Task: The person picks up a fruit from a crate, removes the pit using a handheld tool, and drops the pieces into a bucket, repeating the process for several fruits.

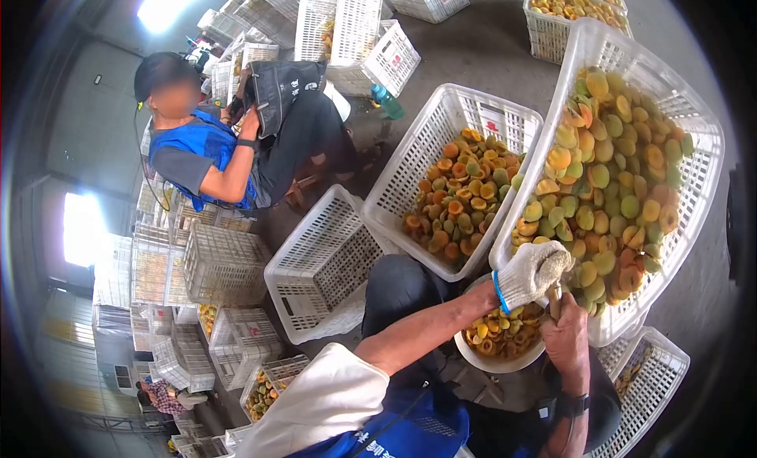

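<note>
My left hand (530,275), in a white knitted glove with a blue cuff, is closed above a white bucket (505,365). Whatever lies inside its fingers is hidden. Bare and wearing a dark wristband, my right hand (564,340) grips a small hand tool with a brownish handle (555,300); the tool's working end meets the glove and cannot be made out. Cut yellow-orange fruit pieces (505,332) partly fill the bucket. Just beyond my hands, a large white crate (694,214) holds many green and orange apricot-like fruits (603,182), several of them split.
A second crate (386,194) of halved fruit stands left of the large one. Beside my knee is another white crate (288,296). A co-worker (209,158) in a blue vest sits at upper left, near a teal bottle (386,102). Stacked crates (229,261) line the left side.
</note>
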The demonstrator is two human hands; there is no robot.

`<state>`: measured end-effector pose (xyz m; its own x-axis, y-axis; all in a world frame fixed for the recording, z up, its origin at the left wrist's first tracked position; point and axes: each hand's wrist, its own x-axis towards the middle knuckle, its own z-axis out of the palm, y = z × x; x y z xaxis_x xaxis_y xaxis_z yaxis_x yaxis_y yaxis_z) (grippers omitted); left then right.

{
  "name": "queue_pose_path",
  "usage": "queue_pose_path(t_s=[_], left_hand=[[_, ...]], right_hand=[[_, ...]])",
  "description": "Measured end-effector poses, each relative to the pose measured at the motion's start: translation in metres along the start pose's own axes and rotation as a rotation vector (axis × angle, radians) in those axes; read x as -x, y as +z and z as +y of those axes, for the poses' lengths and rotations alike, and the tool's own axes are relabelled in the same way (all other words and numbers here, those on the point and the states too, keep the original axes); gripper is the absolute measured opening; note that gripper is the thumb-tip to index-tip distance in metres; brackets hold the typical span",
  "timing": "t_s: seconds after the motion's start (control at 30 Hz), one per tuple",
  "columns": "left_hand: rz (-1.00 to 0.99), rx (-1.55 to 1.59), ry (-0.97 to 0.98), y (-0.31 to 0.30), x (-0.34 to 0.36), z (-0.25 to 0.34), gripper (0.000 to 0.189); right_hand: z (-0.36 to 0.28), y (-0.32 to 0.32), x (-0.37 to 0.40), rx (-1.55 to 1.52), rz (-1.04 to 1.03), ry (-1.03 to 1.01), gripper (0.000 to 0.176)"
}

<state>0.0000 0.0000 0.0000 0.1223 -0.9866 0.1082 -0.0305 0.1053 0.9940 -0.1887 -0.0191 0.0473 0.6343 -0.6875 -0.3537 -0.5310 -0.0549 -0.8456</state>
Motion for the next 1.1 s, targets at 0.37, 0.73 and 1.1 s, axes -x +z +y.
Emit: queue_pose_path(t_s=[0.37, 0.73, 1.1], left_hand=[[-0.058, 0.174, -0.053, -0.005, -0.003, -0.002, 0.021], [-0.064, 0.199, -0.217, -0.008, -0.011, 0.024, 0.043], [-0.286, -0.561, 0.477, -0.025, -0.002, -0.011, 0.034]], right_hand=[[0.011, 0.017, 0.002, 0.331, 0.221, -0.146, 0.036], [-0.02, -0.016, 0.002, -0.431, -0.024, 0.096, 0.029], [0.007, -0.013, 0.012, -0.414, -0.179, 0.074, 0.025]])
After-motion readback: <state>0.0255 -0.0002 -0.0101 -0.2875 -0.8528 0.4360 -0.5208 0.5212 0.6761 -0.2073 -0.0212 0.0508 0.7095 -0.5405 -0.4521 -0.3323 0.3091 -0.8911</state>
